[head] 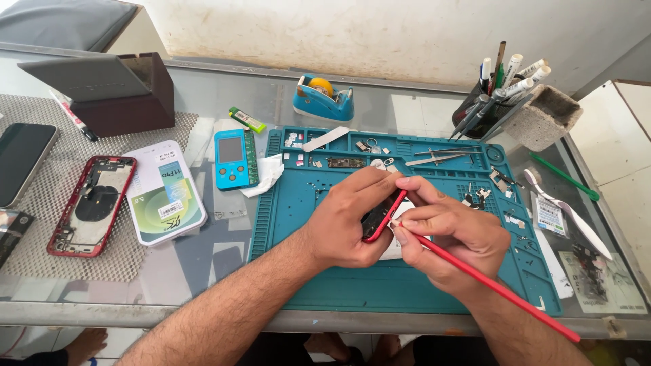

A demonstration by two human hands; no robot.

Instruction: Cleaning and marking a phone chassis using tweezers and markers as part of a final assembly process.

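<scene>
My left hand point(346, 220) grips a small red-edged phone part point(381, 215), tilted on its edge above the teal repair mat point(298, 203). My right hand point(451, 234) pinches the same part from the right and holds a long red stick tool point(502, 290) that runs down to the lower right. A bit of white cloth or paper point(397, 244) lies under the hands, mostly hidden.
An opened red phone frame point(88, 203) and a dark phone point(24, 163) lie on mesh at left. A white box point(166, 193), blue tester device point(234, 159), tape dispenser point(322, 98), tweezers point(437, 157), tool cup point(488, 102) and loose screws surround the mat.
</scene>
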